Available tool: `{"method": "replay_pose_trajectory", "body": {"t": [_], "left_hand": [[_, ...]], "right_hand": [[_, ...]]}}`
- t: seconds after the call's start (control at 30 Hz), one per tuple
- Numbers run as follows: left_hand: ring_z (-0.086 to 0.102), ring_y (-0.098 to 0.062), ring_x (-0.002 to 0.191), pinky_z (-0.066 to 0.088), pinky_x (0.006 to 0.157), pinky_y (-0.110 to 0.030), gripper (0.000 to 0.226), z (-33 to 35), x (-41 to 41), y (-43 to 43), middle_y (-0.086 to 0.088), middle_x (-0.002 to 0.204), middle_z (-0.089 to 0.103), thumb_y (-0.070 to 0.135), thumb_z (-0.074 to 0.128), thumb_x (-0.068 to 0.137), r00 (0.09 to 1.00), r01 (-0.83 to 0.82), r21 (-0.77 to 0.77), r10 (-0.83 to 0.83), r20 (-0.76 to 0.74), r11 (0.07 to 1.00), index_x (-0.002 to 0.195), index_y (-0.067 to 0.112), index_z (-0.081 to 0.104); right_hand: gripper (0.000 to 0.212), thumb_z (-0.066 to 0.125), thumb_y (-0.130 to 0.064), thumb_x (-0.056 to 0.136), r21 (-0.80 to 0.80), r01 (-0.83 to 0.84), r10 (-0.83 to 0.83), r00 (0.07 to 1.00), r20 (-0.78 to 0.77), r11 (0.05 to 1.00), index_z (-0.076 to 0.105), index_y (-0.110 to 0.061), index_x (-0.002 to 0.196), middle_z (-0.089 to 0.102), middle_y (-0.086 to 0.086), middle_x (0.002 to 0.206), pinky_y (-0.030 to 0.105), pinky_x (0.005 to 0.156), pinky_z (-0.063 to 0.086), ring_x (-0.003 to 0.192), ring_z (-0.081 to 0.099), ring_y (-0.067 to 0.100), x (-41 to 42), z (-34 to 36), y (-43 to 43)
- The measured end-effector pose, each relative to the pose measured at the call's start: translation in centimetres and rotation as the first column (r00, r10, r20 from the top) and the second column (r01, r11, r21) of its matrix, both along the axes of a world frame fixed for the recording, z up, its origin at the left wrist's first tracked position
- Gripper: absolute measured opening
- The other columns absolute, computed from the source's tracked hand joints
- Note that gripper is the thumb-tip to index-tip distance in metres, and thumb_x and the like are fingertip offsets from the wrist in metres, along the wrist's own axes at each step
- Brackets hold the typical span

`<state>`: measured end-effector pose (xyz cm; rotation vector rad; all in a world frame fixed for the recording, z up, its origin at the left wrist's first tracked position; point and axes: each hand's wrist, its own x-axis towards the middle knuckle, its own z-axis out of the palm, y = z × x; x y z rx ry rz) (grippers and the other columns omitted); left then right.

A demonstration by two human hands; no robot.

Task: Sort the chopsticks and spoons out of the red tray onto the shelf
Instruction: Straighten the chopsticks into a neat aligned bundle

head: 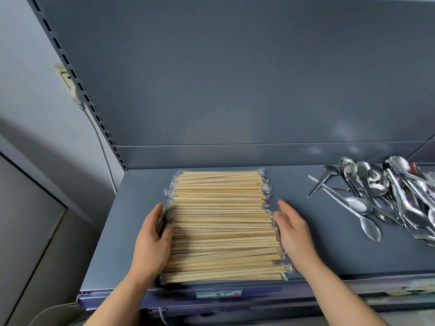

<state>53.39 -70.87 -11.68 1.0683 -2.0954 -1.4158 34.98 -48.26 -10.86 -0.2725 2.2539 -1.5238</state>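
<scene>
Chopsticks (223, 227) stacked on shelf (317, 231), left hand (153, 236) and right hand (294, 236) flanking — fingers (286, 209) straight, spoons (388, 196) heaped rightward

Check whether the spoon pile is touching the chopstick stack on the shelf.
Apart. The head view shows a wide strip of bare shelf between the chopstick stack and the spoon pile.

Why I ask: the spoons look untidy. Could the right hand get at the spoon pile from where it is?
Probably yes. The right hand is open beside the chopsticks, and only bare shelf lies between it and the spoon pile.
</scene>
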Motion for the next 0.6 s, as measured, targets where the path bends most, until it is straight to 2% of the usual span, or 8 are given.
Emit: {"method": "replay_pose_trajectory", "body": {"t": [0.07,0.2,0.37,0.5,0.6], "left_hand": [[0.047,-0.008,0.126,0.033,0.103,-0.022,0.054,0.0,0.6,0.6,0.010,0.138,0.048,0.007,0.054,0.095,1.000,-0.016,0.015,0.016,0.001,1.000,0.145,0.018,0.037],[0.044,-0.003,0.124,0.031,0.103,-0.019,0.057,-0.4,1.1,2.6,0.013,0.137,0.045,0.004,0.052,0.095,0.998,0.052,-0.020,-0.051,0.031,0.998,0.146,0.021,0.035],[0.049,0.000,0.116,0.035,0.104,-0.024,0.050,-0.2,1.2,1.5,0.011,0.135,0.049,0.007,0.052,0.095,1.000,0.002,-0.033,-0.002,0.004,0.999,0.142,0.021,0.041],[0.044,-0.013,0.130,0.034,0.110,-0.032,0.053,0.0,-1.1,-1.1,0.005,0.146,0.041,0.020,0.052,0.097,0.999,-0.036,-0.061,0.038,0.026,0.997,0.146,0.020,0.034],[0.036,-0.017,0.137,0.027,0.112,-0.027,0.056,0.0,-3.2,-1.5,0.000,0.151,0.035,0.019,0.051,0.098,0.998,0.026,-0.085,-0.020,0.061,0.996,0.149,0.015,0.028]], "right_hand": [[0.047,0.045,-0.017,0.102,-0.015,0.037,-0.037,0.999,0.014,0.999,0.037,-0.019,0.148,0.039,-0.005,0.152,0.025,0.109,0.029,0.135,0.039,0.009,1.2,-0.1,0.6],[0.050,0.040,-0.020,0.103,0.031,-0.076,0.076,0.997,0.003,0.997,0.027,-0.026,0.151,0.030,-0.017,0.149,0.017,0.101,0.024,0.125,0.036,-0.001,4.1,-0.9,-0.1],[0.048,0.041,-0.021,0.103,0.027,-0.051,0.050,0.999,0.011,0.998,0.032,-0.025,0.149,0.034,-0.009,0.153,0.022,0.107,0.027,0.132,0.035,0.002,2.6,-0.5,0.7],[0.047,0.043,-0.020,0.103,0.069,0.005,-0.002,0.999,-0.044,0.998,0.034,-0.018,0.149,0.037,-0.001,0.153,0.021,0.105,0.027,0.138,0.037,0.012,-0.4,-0.2,-0.1],[0.051,0.041,-0.024,0.103,0.072,-0.035,0.039,0.998,-0.047,0.997,0.028,-0.016,0.151,0.032,-0.001,0.156,0.023,0.109,0.025,0.141,0.033,0.013,-1.9,-0.2,-2.0]]}}
